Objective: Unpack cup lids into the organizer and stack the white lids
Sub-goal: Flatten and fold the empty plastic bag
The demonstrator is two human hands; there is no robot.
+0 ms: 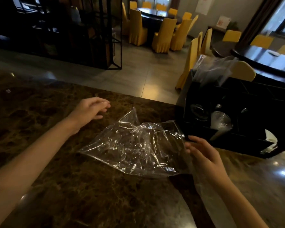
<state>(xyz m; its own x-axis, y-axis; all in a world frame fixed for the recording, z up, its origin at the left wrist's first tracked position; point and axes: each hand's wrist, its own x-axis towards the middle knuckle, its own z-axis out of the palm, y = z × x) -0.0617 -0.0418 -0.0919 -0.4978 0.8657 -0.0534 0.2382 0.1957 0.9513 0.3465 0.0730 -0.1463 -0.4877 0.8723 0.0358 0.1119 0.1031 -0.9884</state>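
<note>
A crumpled clear plastic bag (135, 145) lies empty on the dark marble counter (39, 112) in front of me. My right hand (202, 152) pinches the bag's right edge, close to the black organizer (247, 96). Over the counter to the left of the bag hovers my left hand (92, 109), fingers loosely apart and holding nothing. Inside the organizer's compartments I see clear domed lids (220, 120) and a dark round lid (199, 111). A white lid edge (270, 137) shows at the organizer's lower right opening.
More clear plastic wrapping (212, 68) sticks up from the organizer's back compartment. Beyond the counter's far edge is a tiled floor with yellow-covered chairs (163, 35) around dark tables. A black metal shelf (72, 30) stands at the left.
</note>
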